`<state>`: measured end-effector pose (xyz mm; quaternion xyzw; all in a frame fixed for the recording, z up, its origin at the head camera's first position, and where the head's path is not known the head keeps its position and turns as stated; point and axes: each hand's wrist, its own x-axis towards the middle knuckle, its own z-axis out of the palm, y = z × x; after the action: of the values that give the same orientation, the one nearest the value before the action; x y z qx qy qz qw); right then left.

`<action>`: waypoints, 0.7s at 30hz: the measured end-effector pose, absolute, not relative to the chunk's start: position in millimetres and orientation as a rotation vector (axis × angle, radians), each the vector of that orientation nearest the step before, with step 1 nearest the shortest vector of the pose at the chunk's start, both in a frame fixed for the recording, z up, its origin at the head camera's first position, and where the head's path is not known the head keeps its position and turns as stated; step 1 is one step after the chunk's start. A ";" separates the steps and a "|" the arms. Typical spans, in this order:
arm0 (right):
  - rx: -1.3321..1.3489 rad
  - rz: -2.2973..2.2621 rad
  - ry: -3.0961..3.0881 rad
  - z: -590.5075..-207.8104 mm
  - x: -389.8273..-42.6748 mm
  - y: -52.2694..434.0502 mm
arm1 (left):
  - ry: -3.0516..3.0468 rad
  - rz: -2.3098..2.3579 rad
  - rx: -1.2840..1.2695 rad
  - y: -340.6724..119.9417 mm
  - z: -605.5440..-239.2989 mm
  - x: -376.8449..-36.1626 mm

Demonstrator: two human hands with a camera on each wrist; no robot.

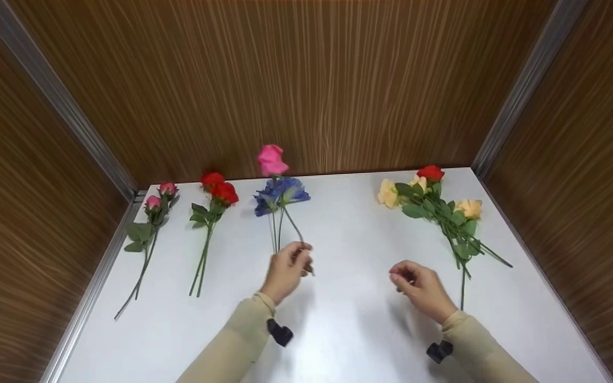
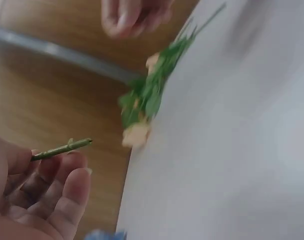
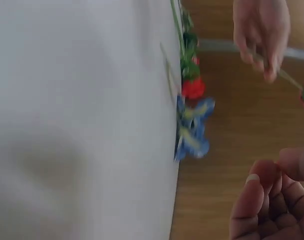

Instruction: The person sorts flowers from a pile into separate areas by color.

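Note:
My left hand (image 1: 302, 259) pinches the thin green stem of a pink rose (image 1: 271, 159) and holds it tilted up off the white table (image 1: 349, 319), its bloom toward the back wall. In the left wrist view the cut stem end (image 2: 62, 148) sticks out past the curled fingers (image 2: 67, 195). A blue flower (image 1: 282, 194) lies on the table just beneath the rose. My right hand (image 1: 401, 280) hovers to the right with loosely curled fingers (image 3: 256, 200) and holds nothing. The right wrist view shows the left hand (image 3: 261, 35) pinching the stem, beyond the blue flower (image 3: 191, 130).
Red roses (image 1: 217, 190) and a sprig of pink buds (image 1: 158, 198) lie at the left. A leafy bunch of yellow and red flowers (image 1: 434, 205) lies at the right. Wood-panelled walls (image 1: 306, 80) close in the table on three sides.

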<state>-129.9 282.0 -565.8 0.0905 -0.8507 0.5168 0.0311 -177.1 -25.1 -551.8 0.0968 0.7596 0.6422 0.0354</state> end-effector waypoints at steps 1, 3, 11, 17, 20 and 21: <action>0.218 1.604 -2.628 -572.0 -133.4 293.8 | 2.344 1.975 0.268 -35.3 -552.7 -181.6; 0.127 1.607 -2.637 -581.1 -139.1 316.3 | 2.378 1.980 0.201 -57.4 -554.9 -190.5; -0.128 1.427 -2.667 -597.0 -149.7 398.5 | 2.604 1.739 -0.145 -165.2 -566.0 -213.0; -0.329 1.391 -2.659 -604.0 -149.0 439.7 | 2.561 1.444 -0.263 -243.7 -566.0 -211.3; -0.401 1.384 -2.680 -607.4 -147.5 450.4 | 2.718 1.221 -0.272 -274.9 -569.0 -209.0; -0.420 1.373 -2.692 -608.8 -147.1 453.2 | 2.776 1.138 -0.277 -284.8 -570.5 -208.4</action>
<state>-147.1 453.2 -608.8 -0.1377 -0.8814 0.4496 0.0454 -208.4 -284.8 -570.5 -0.0916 0.9195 0.3769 0.0645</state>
